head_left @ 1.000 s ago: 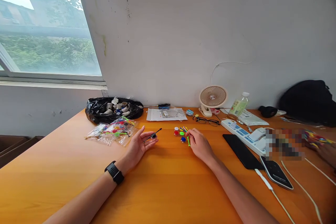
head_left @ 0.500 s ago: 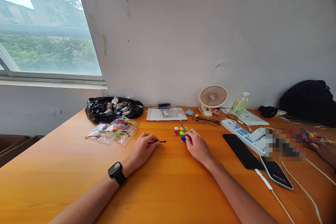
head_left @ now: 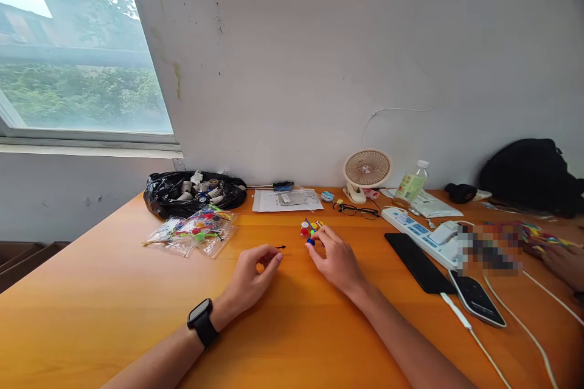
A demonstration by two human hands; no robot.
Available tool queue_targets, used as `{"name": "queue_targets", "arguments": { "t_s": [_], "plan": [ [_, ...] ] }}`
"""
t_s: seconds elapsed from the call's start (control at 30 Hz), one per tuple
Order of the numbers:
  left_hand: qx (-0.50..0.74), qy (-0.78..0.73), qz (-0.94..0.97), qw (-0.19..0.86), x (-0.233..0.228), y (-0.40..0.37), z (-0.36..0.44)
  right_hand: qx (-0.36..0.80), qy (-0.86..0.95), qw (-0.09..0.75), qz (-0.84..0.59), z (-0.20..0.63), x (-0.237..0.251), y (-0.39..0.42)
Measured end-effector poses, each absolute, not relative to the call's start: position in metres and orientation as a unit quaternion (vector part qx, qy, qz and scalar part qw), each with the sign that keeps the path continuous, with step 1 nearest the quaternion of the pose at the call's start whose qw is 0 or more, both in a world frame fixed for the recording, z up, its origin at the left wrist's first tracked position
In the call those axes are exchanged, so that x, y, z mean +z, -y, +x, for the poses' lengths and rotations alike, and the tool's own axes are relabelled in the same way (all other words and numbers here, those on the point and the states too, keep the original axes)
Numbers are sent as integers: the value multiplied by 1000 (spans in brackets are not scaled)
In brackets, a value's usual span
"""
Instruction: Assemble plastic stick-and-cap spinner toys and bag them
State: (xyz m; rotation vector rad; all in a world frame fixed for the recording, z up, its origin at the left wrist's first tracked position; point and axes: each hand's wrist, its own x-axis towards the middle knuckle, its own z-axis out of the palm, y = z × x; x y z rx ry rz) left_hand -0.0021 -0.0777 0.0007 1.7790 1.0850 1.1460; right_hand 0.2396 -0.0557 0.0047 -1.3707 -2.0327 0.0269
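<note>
My left hand (head_left: pixel 253 276) rests on the orange table (head_left: pixel 114 298), fingers curled around a thin black stick whose arrow tip (head_left: pixel 281 247) pokes out past the fingertips. My right hand (head_left: pixel 335 261) lies just to its right. Its fingertips pinch a blue stick (head_left: pixel 309 226) with a blue cap at the bottom, held at the edge of a small cluster of red, green and yellow plastic pieces (head_left: pixel 304 231). A black watch (head_left: pixel 201 320) sits on my left wrist.
Clear bags of coloured parts (head_left: pixel 196 231) and a black bag of spools (head_left: pixel 191 189) lie at the left. Behind are papers (head_left: pixel 287 199), a small fan (head_left: pixel 367 169), glasses (head_left: pixel 358 211), a bottle (head_left: pixel 410 183). A power strip (head_left: pixel 410 225), two phones (head_left: pixel 417 261) and cables are at the right, with another person's hand (head_left: pixel 563 258).
My left hand turned palm down and lowered the black stick to the table. My right hand picked a blue stick out of the cluster and drew slightly toward me.
</note>
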Motion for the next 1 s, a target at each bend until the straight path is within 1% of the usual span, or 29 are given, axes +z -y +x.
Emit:
{"name": "queue_targets", "arguments": {
  "t_s": [0.1,0.17,0.27,0.37,0.47,0.63,0.73,0.87,1.0],
  "plan": [
    [415,-383,634,528,-2,82,5,35,808,376,-452,226,11,68],
    [412,-342,580,614,-2,82,9,59,827,385,-405,218,12,76],
    [409,-308,540,669,-2,81,10,103,850,372,-357,210,14,85],
    [418,-317,518,676,-6,78,8,149,853,371,-335,208,16,88],
    [435,-335,497,672,-11,73,6,178,837,400,-329,209,16,85],
    [446,-375,500,641,-13,64,3,196,797,441,-363,213,10,76],
    [450,-386,488,640,-7,65,0,223,773,453,-383,212,6,74],
    [438,-363,511,644,1,70,-1,270,761,449,-383,209,5,75],
    [449,-324,551,625,4,74,2,319,755,435,-374,206,5,76]
  ]
}}
